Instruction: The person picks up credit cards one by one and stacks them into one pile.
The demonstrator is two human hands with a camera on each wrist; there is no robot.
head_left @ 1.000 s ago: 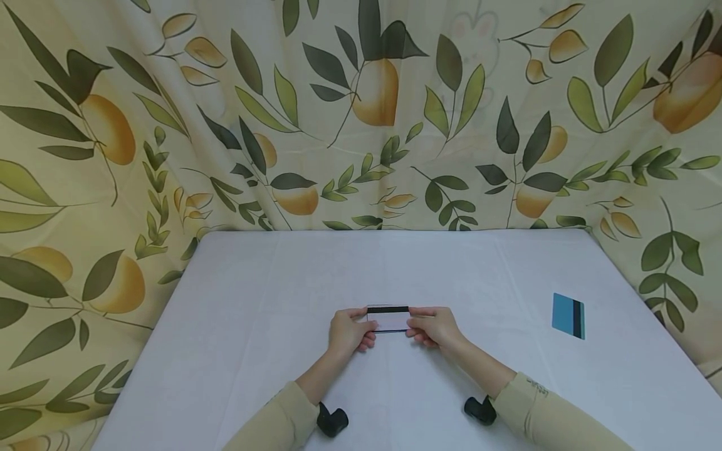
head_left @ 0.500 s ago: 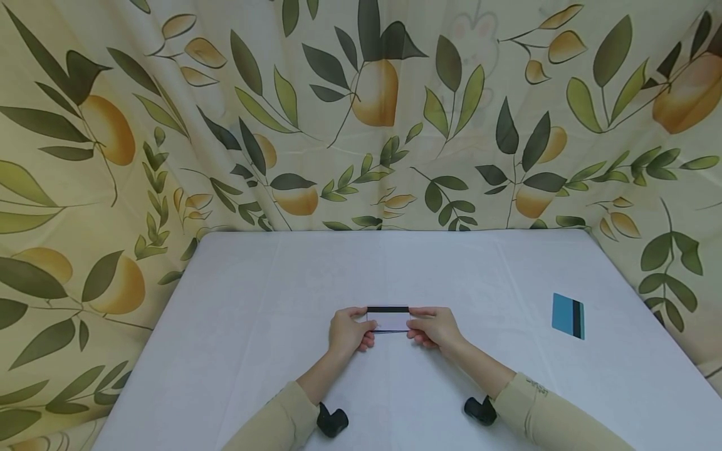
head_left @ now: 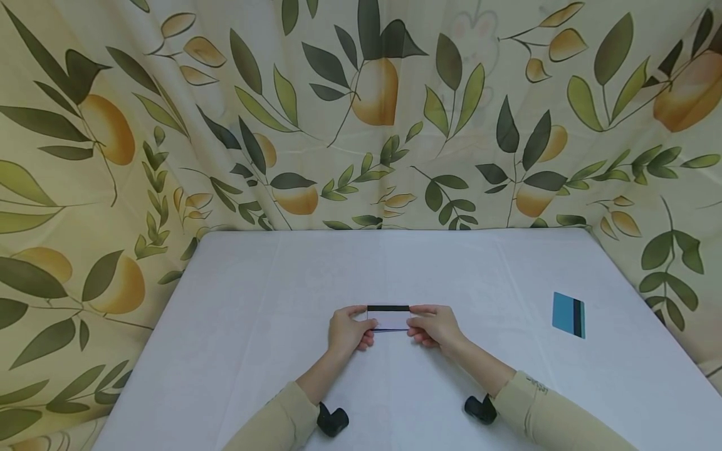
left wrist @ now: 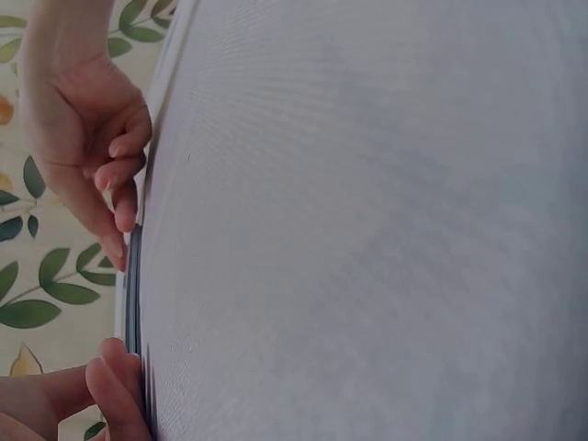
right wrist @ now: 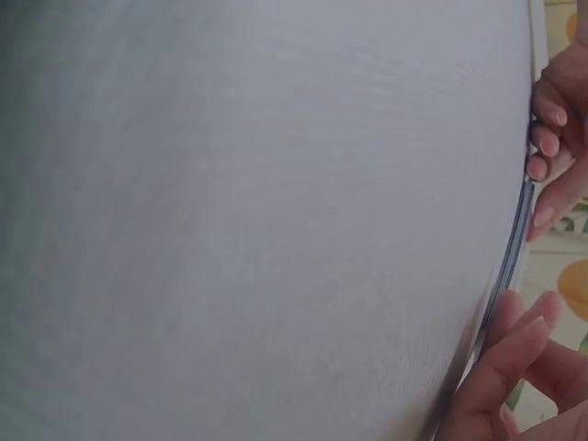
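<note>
Both hands hold a small stack of cards (head_left: 389,320) level near the middle of the table. The top card is white with a black stripe along its far edge. My left hand (head_left: 345,331) pinches the left end, thumb on top and fingers curled at the near side. At the right end, my right hand (head_left: 439,327) pinches in the same way. Layered dark edges of the stack (left wrist: 135,289) show between the hands in the left wrist view, close to the tabletop. The right wrist view has the stack (right wrist: 517,230) edge-on too.
A blue card (head_left: 566,315) with a dark stripe lies on the right side of the white-covered table (head_left: 271,275). Behind the table hangs a curtain (head_left: 361,156) with leaves and fruit. Black wrist devices (head_left: 333,421) sit below both sleeves.
The hands stay in place. A thin edge that showed beyond the black stripe one second ago is no longer seen; the stack looks more even there.
</note>
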